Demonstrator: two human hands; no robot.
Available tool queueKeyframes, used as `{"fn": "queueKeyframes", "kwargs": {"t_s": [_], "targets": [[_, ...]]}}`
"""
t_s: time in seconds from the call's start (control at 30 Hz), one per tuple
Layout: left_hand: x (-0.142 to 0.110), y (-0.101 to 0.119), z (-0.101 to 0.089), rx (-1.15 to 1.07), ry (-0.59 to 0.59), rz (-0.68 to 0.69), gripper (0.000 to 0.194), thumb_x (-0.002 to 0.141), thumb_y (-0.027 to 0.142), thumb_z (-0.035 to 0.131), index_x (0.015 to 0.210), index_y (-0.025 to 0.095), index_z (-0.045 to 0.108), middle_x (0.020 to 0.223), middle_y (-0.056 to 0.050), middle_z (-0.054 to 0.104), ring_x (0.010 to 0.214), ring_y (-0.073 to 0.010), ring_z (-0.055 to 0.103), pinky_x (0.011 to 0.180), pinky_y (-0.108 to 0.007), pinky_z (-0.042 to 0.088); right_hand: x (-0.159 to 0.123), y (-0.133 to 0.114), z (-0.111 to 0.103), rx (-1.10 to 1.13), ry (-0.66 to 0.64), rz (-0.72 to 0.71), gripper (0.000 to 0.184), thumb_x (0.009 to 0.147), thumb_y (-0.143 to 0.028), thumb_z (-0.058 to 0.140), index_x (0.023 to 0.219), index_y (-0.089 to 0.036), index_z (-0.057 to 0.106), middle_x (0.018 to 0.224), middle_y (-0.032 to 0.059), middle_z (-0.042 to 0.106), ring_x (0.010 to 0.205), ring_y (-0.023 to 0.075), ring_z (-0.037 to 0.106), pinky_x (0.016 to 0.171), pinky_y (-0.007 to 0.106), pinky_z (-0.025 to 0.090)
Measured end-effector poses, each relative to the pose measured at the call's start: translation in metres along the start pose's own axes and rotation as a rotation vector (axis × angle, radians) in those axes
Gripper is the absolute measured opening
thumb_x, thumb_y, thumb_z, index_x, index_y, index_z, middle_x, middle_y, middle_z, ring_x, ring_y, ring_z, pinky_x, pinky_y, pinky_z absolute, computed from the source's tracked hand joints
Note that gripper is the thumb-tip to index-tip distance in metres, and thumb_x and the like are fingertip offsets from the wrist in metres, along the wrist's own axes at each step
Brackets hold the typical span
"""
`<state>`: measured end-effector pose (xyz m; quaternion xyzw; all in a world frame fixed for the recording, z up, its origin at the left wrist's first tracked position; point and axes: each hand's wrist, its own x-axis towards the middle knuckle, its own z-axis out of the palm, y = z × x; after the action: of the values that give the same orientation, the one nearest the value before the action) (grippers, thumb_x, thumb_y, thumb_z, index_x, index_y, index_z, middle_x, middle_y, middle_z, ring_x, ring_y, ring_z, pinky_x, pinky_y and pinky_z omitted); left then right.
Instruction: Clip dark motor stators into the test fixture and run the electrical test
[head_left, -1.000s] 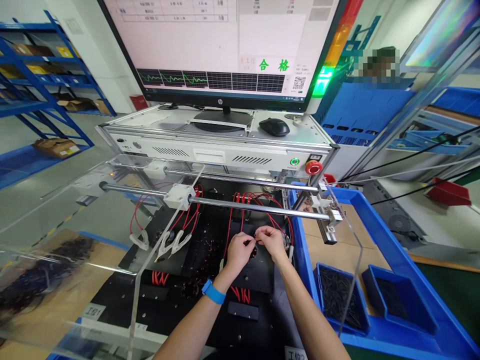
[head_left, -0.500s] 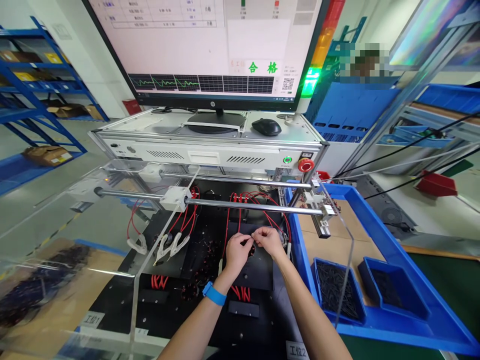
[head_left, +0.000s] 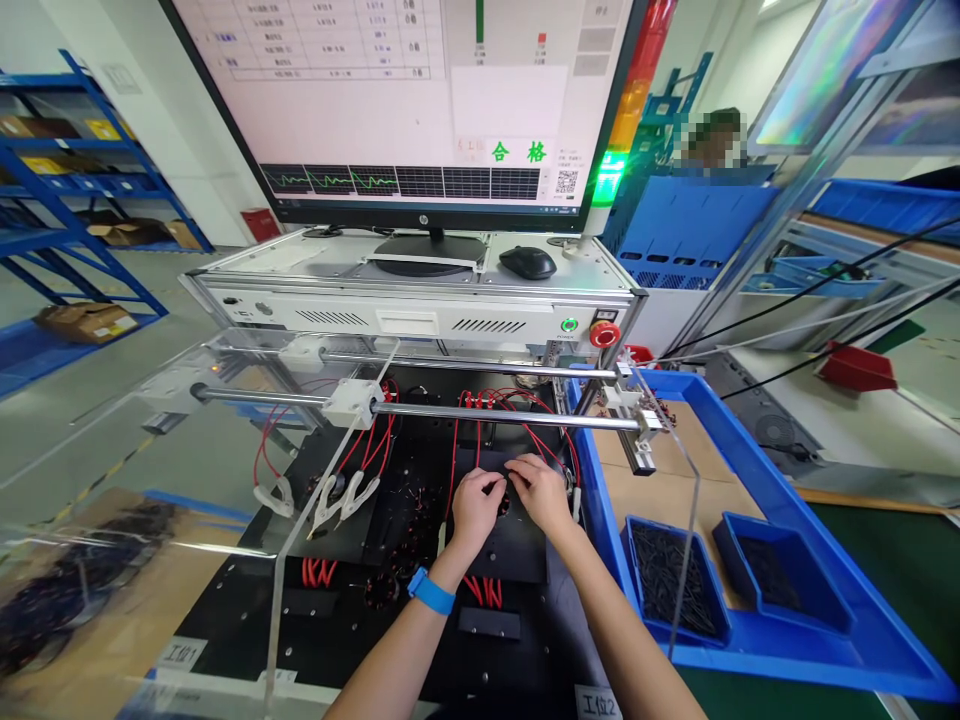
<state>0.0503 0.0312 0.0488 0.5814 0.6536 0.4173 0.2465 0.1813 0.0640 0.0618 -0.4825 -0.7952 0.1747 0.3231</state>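
Note:
Both my hands are over the black plate at the right-hand station. My left hand (head_left: 478, 508), with a blue band on its wrist, has thumb and forefinger pinched together; what lies between the tips is too small to make out. Just right of those fingertips sits a small dark wound coil with copper (head_left: 504, 503), partly hidden by my left hand. My right hand (head_left: 541, 492) is close beside it, fingers bent and thumb slightly apart, with nothing visible in them. Red leads (head_left: 478, 440) run behind my hands.
Metal rails (head_left: 510, 415) and a clear cover (head_left: 285, 560) span the fixture. White clips (head_left: 352, 500) and several loose coils (head_left: 381, 588) are to the left. A blue tray (head_left: 825, 655) at right holds bins of black pieces (head_left: 671, 580). A monitor (head_left: 427, 215) stands behind; a person is farther back.
My right hand's fingertips have parted from each other and drawn slightly away from my left hand. My left hand keeps its pinch. The view has tilted up slightly.

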Motion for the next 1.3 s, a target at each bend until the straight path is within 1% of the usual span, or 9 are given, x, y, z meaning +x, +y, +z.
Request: {"fn": "queueKeyframes", "kwargs": {"t_s": [0.2,0.37,0.47,0.57,0.67,0.87,1.0,1.17,1.3], "targets": [[0.001,0.001,0.0,0.018,-0.002,0.006,0.015,0.077,0.021,0.053,0.076,0.019,0.068,0.075,-0.002,0.061,0.073,-0.0142,0.056,0.068,-0.026,0.043,0.002,0.0,0.0,-0.195,-0.073,-0.094,0.022,0.086,-0.019,0.045,0.093,-0.024,0.065,0.095,0.0032,0.062,0.085,0.0155,0.058,0.066,0.023,0.043],[-0.006,0.004,-0.005,0.05,-0.015,0.065,0.018,0.08,0.025,0.051,0.087,0.018,0.066,0.085,-0.004,0.061,0.083,-0.0169,0.057,0.077,-0.029,0.046,0.0,-0.001,-0.003,-0.292,-0.101,-0.077,0.02,0.088,-0.021,0.043,0.089,-0.022,0.063,0.089,0.0028,0.061,0.082,0.0144,0.056,0.061,0.022,0.039],[-0.019,0.004,-0.007,0.138,-0.027,0.056,0.042,0.073,0.03,0.062,0.111,0.015,0.056,0.103,-0.009,0.058,0.097,-0.0222,0.055,0.086,-0.035,0.045,-0.001,-0.002,-0.002,-0.313,-0.105,-0.038,0.018,0.087,-0.02,0.044,0.086,-0.021,0.061,0.087,0.0024,0.06,0.079,0.014,0.056,0.059,0.023,0.037],[-0.029,0.002,-0.008,0.208,-0.069,0.014,0.066,0.067,0.021,0.067,0.127,0.013,0.04,0.114,-0.012,0.055,0.106,-0.0249,0.052,0.091,-0.037,0.043,0.002,-0.006,0.001,-0.3,-0.097,-0.018,0.016,0.086,-0.018,0.045,0.083,-0.02,0.06,0.085,0.0024,0.059,0.077,0.0138,0.055,0.059,0.023,0.037],[-0.031,0.0,-0.01,0.187,-0.123,-0.008,0.074,0.066,0.013,0.066,0.133,0.015,0.032,0.112,-0.011,0.058,0.105,-0.0227,0.054,0.091,-0.035,0.044,0.011,-0.009,0.003,-0.24,-0.151,-0.081,0.017,0.084,-0.014,0.045,0.079,-0.019,0.061,0.081,0.0022,0.059,0.074,0.0132,0.055,0.062,0.022,0.037],[-0.026,0.002,-0.016,0.079,-0.162,-0.034,0.096,0.062,0.008,0.068,0.139,0.024,0.013,0.112,-0.007,0.06,0.104,-0.0212,0.056,0.092,-0.035,0.043,0.026,-0.006,-0.002,0.019,-0.341,-0.269,0.02,0.083,-0.013,0.047,0.078,-0.018,0.066,0.078,0.0022,0.063,0.073,0.0123,0.057,0.068,0.022,0.04],[-0.028,0.002,-0.016,0.061,-0.159,-0.039,0.094,0.062,0.008,0.067,0.139,0.026,0.014,0.112,-0.005,0.06,0.104,-0.0205,0.056,0.091,-0.034,0.043,0.026,-0.006,-0.011,0.048,-0.422,-0.313,0.019,0.083,-0.018,0.049,0.082,-0.019,0.068,0.079,0.0026,0.067,0.072,0.0134,0.059,0.066,0.023,0.04],[-0.029,0.002,-0.015,0.057,-0.152,-0.034,0.093,0.063,0.008,0.067,0.139,0.026,0.015,0.115,-0.005,0.059,0.104,-0.02,0.055,0.092,-0.034,0.042,0.026,-0.011,-0.012,-0.068,-0.422,-0.259,0.019,0.078,-0.017,0.053,0.069,-0.02,0.069,0.073,0.0035,0.068,0.069,0.0149,0.06,0.062,0.024,0.038],[-0.029,0.0,-0.014,0.076,-0.151,-0.036,0.09,0.065,0.011,0.067,0.138,0.027,0.017,0.111,-0.005,0.06,0.102,-0.0204,0.056,0.089,-0.034,0.044,0.032,-0.005,-0.007,0.106,-0.444,-0.141,0.015,0.075,-0.02,0.056,0.066,-0.019,0.069,0.066,0.0015,0.066,0.061,0.0132,0.057,0.06,0.024,0.038]]}}
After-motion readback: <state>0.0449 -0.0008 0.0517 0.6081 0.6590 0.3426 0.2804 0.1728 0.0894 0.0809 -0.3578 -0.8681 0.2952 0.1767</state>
